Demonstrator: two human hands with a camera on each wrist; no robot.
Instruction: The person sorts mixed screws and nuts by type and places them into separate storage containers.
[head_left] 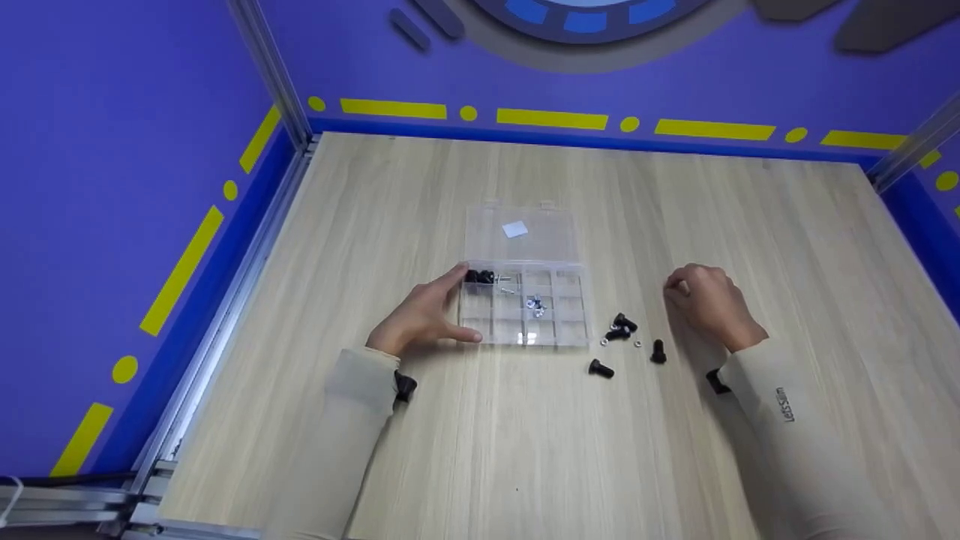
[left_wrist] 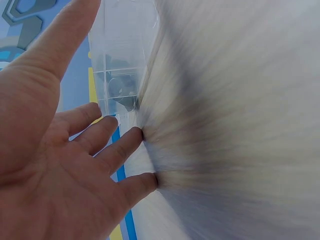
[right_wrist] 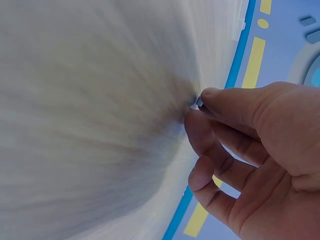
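A clear plastic compartment box (head_left: pixel 525 336) lies with its lid (head_left: pixel 547 238) folded back. My left hand (head_left: pixel 422 313) spreads along the box's left side, index finger at the hinge-side corner and thumb by the near corner; in the left wrist view its fingers are extended. Black bolts (head_left: pixel 480 277) fill the far-left compartment, small silver screws (head_left: pixel 505 280) lie in the one beside it, and silver nuts (head_left: pixel 537 305) in a middle one. Right of the loose hardware, my right hand (head_left: pixel 712 304) pinches a small silver nut (right_wrist: pixel 199 102) between thumb and index finger, low over the table.
Several loose black bolts (head_left: pixel 601 368) and small nuts (head_left: pixel 638 343) lie on the wooden table (head_left: pixel 480 450) between the box and my right hand. A white label (head_left: pixel 515 229) shows on the lid. Blue panels (head_left: pixel 172 112) and metal rails stand around the table.
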